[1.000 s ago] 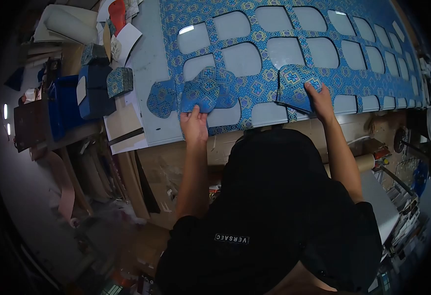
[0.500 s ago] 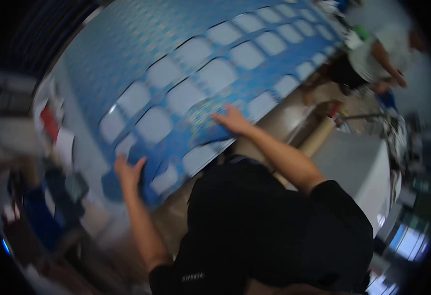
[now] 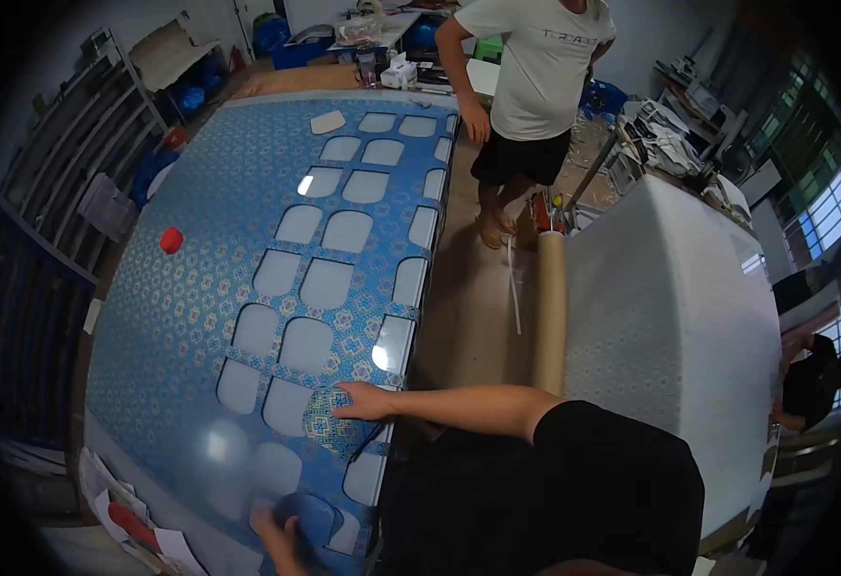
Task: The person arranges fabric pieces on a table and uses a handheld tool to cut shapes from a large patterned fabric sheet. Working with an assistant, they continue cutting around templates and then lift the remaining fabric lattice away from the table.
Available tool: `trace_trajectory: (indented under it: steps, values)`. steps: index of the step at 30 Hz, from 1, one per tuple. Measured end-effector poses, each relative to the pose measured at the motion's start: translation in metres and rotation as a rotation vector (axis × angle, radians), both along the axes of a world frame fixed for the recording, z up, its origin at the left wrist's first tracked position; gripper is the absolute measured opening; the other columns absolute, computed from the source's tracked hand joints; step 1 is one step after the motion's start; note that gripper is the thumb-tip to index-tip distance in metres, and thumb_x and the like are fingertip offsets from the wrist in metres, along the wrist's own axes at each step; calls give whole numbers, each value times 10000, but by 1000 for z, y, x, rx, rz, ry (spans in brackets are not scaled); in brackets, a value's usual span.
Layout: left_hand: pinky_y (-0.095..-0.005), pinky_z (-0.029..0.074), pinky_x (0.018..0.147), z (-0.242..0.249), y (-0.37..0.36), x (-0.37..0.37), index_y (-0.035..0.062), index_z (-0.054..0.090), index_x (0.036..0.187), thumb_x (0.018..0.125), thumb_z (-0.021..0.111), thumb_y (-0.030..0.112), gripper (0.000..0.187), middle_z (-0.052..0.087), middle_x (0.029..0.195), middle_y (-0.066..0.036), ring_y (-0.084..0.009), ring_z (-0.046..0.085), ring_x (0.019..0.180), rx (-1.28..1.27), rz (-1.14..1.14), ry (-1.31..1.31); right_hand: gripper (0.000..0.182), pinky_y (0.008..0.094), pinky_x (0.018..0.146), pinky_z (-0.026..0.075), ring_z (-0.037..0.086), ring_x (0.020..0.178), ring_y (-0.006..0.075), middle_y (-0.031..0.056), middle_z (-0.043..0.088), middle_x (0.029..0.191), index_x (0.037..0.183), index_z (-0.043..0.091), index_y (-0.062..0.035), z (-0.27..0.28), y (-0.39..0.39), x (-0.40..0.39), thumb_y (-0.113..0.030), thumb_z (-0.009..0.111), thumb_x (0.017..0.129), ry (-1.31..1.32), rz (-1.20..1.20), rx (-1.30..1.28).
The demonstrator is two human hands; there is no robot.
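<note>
A large blue patterned sheet point(image 3: 185, 317) covers the table, with rows of rounded cut-outs showing pale surface. My right hand point(image 3: 365, 401) is closed at the right edge of a yellow-and-blue patterned piece point(image 3: 328, 422), which lies over the cut-outs near the front right edge. A thin dark tool point(image 3: 368, 442) lies beside that piece. Lower down, my left hand point(image 3: 278, 540) is at the left side of a dark blue rounded piece point(image 3: 307, 518). Both are smeared by motion, so the grip there is unclear.
A red round object point(image 3: 171, 240) and a pale loose piece point(image 3: 326, 122) lie on the sheet. Another person point(image 3: 540, 82) stands beyond the table's right edge. A brown roll point(image 3: 550, 307) lies beside a white-covered table point(image 3: 632, 317). Another person point(image 3: 814, 384) is at far right.
The view has turned and sharpened, showing the whole table. My right hand has closed at the edge of the patterned piece. My left hand remains by the blue rounded piece.
</note>
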State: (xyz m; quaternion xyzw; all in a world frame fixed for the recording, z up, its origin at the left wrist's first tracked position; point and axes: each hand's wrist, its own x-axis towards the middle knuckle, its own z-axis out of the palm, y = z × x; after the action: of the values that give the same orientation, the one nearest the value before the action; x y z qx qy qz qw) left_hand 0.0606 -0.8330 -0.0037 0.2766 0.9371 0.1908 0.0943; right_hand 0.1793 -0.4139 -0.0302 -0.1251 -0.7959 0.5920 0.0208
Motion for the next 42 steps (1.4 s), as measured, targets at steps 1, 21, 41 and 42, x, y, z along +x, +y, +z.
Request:
trace_trajectory:
  steps: [1,21,41,42]
  values:
    - [-433,419,895,-6,5,-3,-20,499,1063,598,865,86,601,504,1074,-187,-392,509,1001,13,-73,31,646,375,955,468,597,1114,328,230,614,1208,1299,490,45,1,2,-3,-388,696,867,7,-11,9]
    - [-409,504,714,82,59,13,-24,621,900,577,888,158,457,680,868,-208,-379,654,792,-170,-9,-363,608,378,949,474,604,1096,327,221,626,1190,1260,517,48,2,6,-4,-388,693,875,-8,54,-60]
    - [-417,412,1002,34,195,38,-10,330,1442,787,765,112,796,467,1310,-211,-324,499,1179,310,15,-30,740,390,965,423,524,1108,295,239,507,1225,1317,447,76,50,8,0,-563,503,948,-76,-127,27]
    - [-426,394,1027,66,198,35,-5,340,1439,774,770,111,801,442,1350,-215,-344,471,1221,369,48,-73,692,388,974,426,527,1110,287,218,504,1230,1325,445,67,72,13,5,-505,547,949,60,-214,282]
